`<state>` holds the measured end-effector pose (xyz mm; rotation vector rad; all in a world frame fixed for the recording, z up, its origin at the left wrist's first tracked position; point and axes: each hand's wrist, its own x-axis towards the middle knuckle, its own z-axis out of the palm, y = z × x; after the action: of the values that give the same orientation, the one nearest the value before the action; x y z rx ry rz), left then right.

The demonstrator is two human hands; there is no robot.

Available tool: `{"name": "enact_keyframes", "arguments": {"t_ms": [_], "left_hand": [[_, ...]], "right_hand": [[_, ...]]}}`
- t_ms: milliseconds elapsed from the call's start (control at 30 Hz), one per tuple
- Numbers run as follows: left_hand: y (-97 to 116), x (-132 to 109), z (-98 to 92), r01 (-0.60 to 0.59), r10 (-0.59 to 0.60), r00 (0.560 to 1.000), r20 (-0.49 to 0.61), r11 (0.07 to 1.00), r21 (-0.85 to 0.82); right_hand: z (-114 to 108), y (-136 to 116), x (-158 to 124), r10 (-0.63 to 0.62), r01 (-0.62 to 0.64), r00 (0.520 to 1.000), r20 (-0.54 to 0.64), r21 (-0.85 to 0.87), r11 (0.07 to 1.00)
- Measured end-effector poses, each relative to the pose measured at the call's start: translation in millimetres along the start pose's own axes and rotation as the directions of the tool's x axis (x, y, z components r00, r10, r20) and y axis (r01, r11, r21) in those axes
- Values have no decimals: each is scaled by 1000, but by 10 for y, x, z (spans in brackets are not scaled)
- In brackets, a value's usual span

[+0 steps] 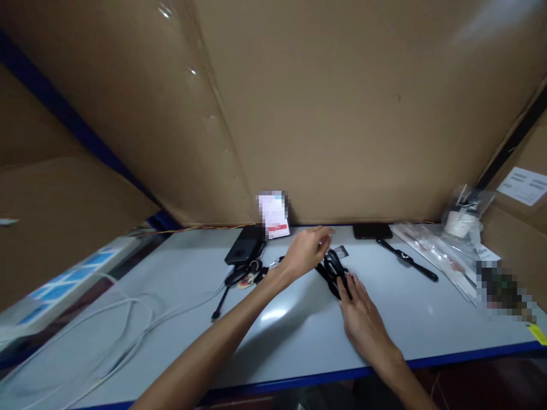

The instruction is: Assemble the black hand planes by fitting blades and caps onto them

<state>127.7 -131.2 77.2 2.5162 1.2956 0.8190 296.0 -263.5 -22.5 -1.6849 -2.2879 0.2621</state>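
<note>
A bundle of black cable lies in the middle of the pale grey table. My left hand reaches over its far end, fingers curled and pinching at the cable's top. My right hand rests flat on the table with its fingertips pressed on the near end of the bundle. Both hands touch the same cable.
A black power bank with keys and a short black lead lies left of the hands. A black phone and a black watch lie at the back right, beside clear plastic bags. White cables trail left. Cardboard walls surround the table.
</note>
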Motion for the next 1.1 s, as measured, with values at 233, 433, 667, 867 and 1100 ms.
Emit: {"name": "enact_keyframes", "arguments": {"t_ms": [233, 433, 667, 867, 1100], "left_hand": [[-147, -820, 162, 117, -143, 982, 123, 973, 197], [116, -1060, 507, -38, 4, 983, 182, 981, 188], [-127, -1013, 421, -273, 266, 923, 277, 962, -14], [-346, -1041, 279, -172, 170, 961, 218, 985, -7], [-358, -1284, 373, -163, 143, 975, 172, 980, 113]], "right_hand": [[-270, 129, 243, 44, -13, 982, -184, 164, 986], [-610, 526, 817, -34, 37, 992, -120, 23, 999], [-337, 467, 1083, -281, 282, 959, 20, -8, 960], [-195, 507, 910, -240, 239, 970, -40, -34, 970], [-133, 733, 345, -180, 170, 980, -89, -111, 979]]}}
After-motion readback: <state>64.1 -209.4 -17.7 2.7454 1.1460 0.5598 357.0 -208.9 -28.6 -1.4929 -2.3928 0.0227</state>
